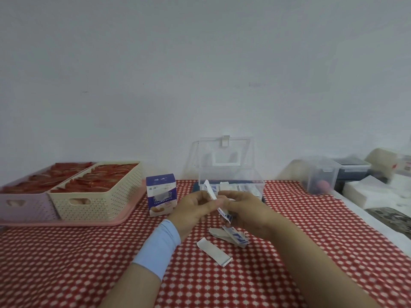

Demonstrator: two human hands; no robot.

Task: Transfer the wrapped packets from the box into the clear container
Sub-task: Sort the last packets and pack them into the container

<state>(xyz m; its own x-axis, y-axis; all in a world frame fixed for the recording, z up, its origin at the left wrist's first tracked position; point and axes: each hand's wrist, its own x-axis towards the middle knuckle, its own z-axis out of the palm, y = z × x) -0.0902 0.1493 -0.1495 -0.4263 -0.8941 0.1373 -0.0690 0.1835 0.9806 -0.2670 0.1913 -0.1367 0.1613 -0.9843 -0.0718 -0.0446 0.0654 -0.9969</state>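
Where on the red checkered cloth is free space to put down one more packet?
Free: the near cloth below the pink tray, and right of the loose packets. Crowded: between the bandage box and clear container, where both hands work.

Both hands raised together at lower centre of the frame

The left hand [193, 211], a pale blue band at its wrist, and the right hand [246, 213] meet fingertip to fingertip, pinching a slim white packet [216, 202] between them; both forearms angle in from the bottom edge.

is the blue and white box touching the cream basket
Apart. The head view shows a strip of red checked cloth between the blue and white box and the cream basket.
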